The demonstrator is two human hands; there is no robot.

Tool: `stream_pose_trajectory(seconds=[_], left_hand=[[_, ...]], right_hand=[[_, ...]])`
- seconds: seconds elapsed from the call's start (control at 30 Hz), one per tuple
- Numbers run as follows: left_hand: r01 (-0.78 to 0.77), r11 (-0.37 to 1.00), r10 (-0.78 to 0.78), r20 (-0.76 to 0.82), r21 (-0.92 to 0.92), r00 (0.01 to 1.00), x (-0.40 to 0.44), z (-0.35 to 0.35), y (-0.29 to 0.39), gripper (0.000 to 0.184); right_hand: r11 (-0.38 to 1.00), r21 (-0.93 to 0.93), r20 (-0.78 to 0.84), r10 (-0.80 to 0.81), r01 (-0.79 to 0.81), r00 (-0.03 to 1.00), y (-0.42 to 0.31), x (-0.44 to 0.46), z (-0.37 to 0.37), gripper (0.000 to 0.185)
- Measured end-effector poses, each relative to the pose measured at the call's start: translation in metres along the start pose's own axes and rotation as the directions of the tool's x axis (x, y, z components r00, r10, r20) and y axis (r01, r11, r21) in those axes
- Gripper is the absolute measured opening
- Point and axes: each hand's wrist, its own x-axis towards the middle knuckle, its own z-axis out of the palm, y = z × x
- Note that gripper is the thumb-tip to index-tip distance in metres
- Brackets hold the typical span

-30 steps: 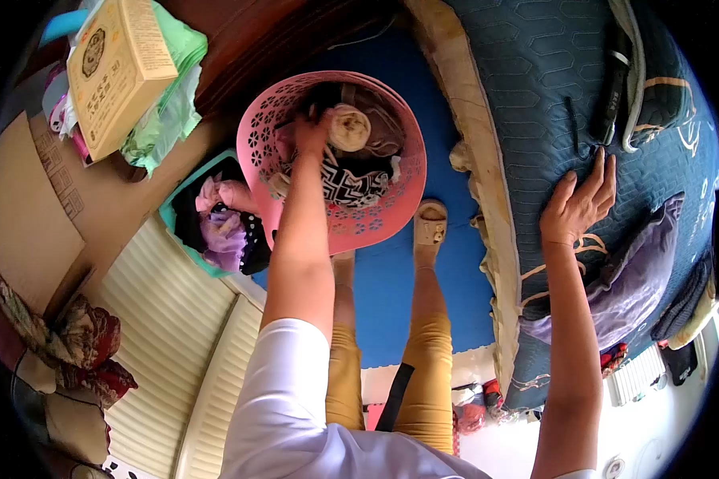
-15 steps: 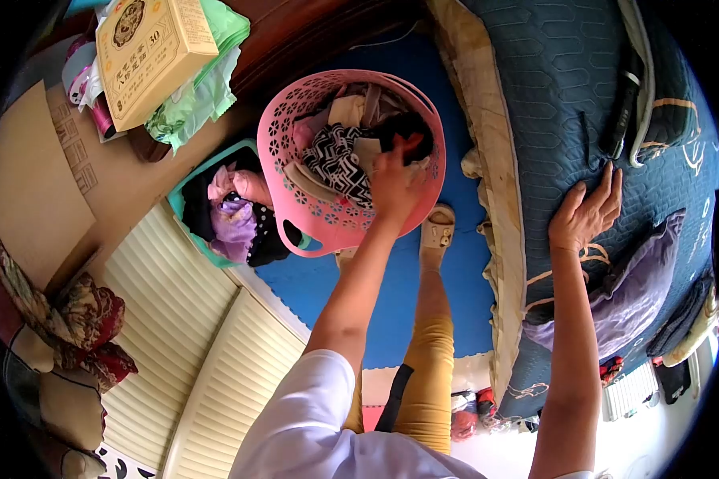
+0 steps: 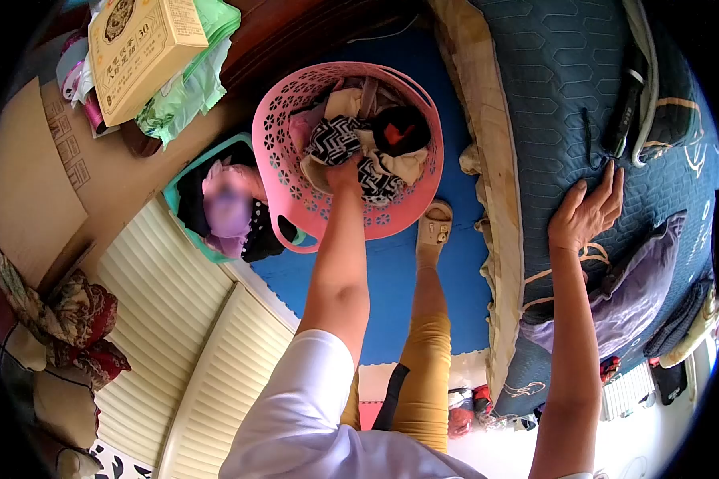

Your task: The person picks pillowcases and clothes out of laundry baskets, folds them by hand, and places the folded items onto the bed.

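Observation:
My left hand reaches down into a pink plastic laundry basket, its fingers closed on a black-and-white zigzag-patterned cloth and partly hidden by it. Beside that cloth lie a black piece with a red shape and cream-coloured clothes. My right hand rests on the dark teal quilted bed cover, palm down with the fingers stretched out. Just beyond its fingertips is a black, slim object on the bed.
Left of the pink basket, a teal basket holds black, pink and purple clothes. A yellow box sits on green plastic packaging at upper left. Blue matting covers the floor, and the bed runs along the right.
My left hand has moved left and slightly nearer within the basket, onto the zigzag cloth, which is shifted. The black-and-red piece now shows uncovered. My right hand stays put.

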Motion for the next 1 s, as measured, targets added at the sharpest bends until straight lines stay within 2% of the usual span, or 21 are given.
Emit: stream_pose_trajectory(seconds=[0.03, 0.1, 0.13, 0.17, 0.23, 0.3, 0.37, 0.4, 0.43, 0.5, 0.53, 0.57, 0.67, 0.7, 0.77, 0.8, 0.83, 0.87, 0.9, 0.97, 1.0], left_hand=[[-0.002, 1.0, 0.002, -0.002, -0.001, 1.0, 0.0, 0.001, -0.003, 0.091], [-0.259, 0.948, 0.271, -0.043, 0.183, 0.962, -0.002, 0.001, -0.005, 0.089], [-0.318, 0.869, 0.398, -0.151, 0.38, 0.905, -0.017, 0.009, -0.002, 0.084], [-0.317, 0.868, 0.397, -0.152, 0.382, 0.905, -0.029, 0.015, 0.003, 0.084], [-0.649, 0.746, 0.63, 0.157, 0.149, 0.76, -0.047, 0.024, 0.006, 0.071], [-0.763, 0.585, 0.748, 0.182, 0.274, 0.639, -0.078, 0.045, 0.019, 0.067], [-0.827, 0.41, 0.826, 0.229, 0.385, 0.516, -0.095, 0.061, 0.029, 0.064], [-0.767, 0.438, 0.749, 0.281, 0.468, 0.6, -0.095, 0.067, 0.031, 0.068], [-0.766, 0.44, 0.748, 0.28, 0.469, 0.601, -0.093, 0.069, 0.034, 0.068], [-0.778, 0.351, 0.751, 0.341, 0.52, 0.566, -0.088, 0.071, 0.038, 0.073], [-0.806, 0.257, 0.801, 0.349, 0.533, 0.486, -0.085, 0.071, 0.04, 0.083], [-0.805, 0.257, 0.802, 0.348, 0.534, 0.486, -0.084, 0.069, 0.039, 0.083], [-0.693, 0.423, 0.602, 0.39, 0.584, 0.696, -0.092, 0.048, 0.056, 0.098], [-0.692, 0.424, 0.602, 0.39, 0.584, 0.697, -0.089, 0.038, 0.055, 0.098], [-0.772, 0.63, 0.713, 0.333, 0.081, 0.617, -0.075, 0.023, 0.041, 0.095], [-0.709, 0.684, 0.729, 0.195, -0.174, 0.656, -0.059, 0.02, 0.028, 0.089], [-0.479, 0.742, 0.599, 0.143, -0.468, 0.788, -0.047, 0.016, 0.022, 0.085], [-0.204, 0.67, 0.431, 0.151, -0.714, 0.89, -0.032, 0.009, 0.015, 0.08], [-0.199, 0.674, 0.425, 0.153, -0.711, 0.892, 0.002, 0.002, -0.006, 0.08], [-0.488, 0.854, 0.5, 0.028, -0.179, 0.865, 0.074, -0.002, -0.051, 0.072], [-0.487, 0.854, 0.5, 0.028, -0.183, 0.866, 0.076, 0.0, -0.053, 0.072]], right_hand=[[1.0, -0.006, 0.002, 0.0, 0.0, 1.0, -0.001, 0.0, 0.0, 0.056], [1.0, -0.009, 0.002, 0.002, -0.002, 1.0, -0.002, 0.001, 0.0, 0.056], [1.0, -0.008, 0.003, 0.006, -0.006, 1.0, -0.002, 0.001, 0.0, 0.056], [1.0, -0.008, 0.006, 0.01, -0.01, 1.0, -0.002, 0.001, -0.001, 0.056], [1.0, -0.01, 0.008, 0.009, -0.009, 1.0, -0.002, 0.0, -0.001, 0.056], [1.0, -0.011, 0.005, 0.003, -0.003, 1.0, -0.002, 0.001, 0.0, 0.056], [1.0, -0.013, 0.0, 0.004, -0.004, 1.0, -0.002, 0.001, 0.001, 0.055], [1.0, -0.013, 0.003, 0.003, -0.003, 1.0, -0.002, 0.001, 0.0, 0.055], [1.0, -0.015, 0.0, 0.006, -0.006, 1.0, -0.003, 0.001, 0.0, 0.055], [1.0, -0.015, 0.001, 0.008, -0.008, 1.0, -0.004, 0.0, 0.0, 0.054], [1.0, -0.011, 0.001, 0.003, -0.003, 1.0, -0.003, 0.001, 0.0, 0.055], [1.0, -0.006, 0.001, -0.001, 0.001, 1.0, -0.003, 0.001, 0.0, 0.055], [1.0, -0.02, 0.008, 0.0, 0.001, 1.0, -0.003, 0.0, -0.001, 0.056], [1.0, -0.021, 0.009, -0.002, 0.002, 1.0, -0.003, 0.0, -0.001, 0.056], [1.0, -0.012, 0.019, 0.006, -0.005, 1.0, -0.002, 0.001, 0.0, 0.056], [1.0, -0.015, 0.02, 0.005, -0.004, 1.0, -0.001, 0.001, 0.0, 0.056], [1.0, -0.009, 0.016, -0.004, 0.004, 1.0, 0.0, 0.001, 0.001, 0.056], [1.0, -0.003, 0.016, -0.011, 0.012, 1.0, 0.0, 0.0, 0.001, 0.056], [1.0, -0.007, 0.022, -0.012, 0.012, 1.0, 0.0, -0.001, 0.0, 0.056], [1.0, -0.009, 0.019, -0.005, 0.005, 1.0, -0.002, 0.0, 0.0, 0.056], [1.0, -0.01, 0.016, -0.007, 0.007, 1.0, -0.001, 0.0, 0.001, 0.056]])
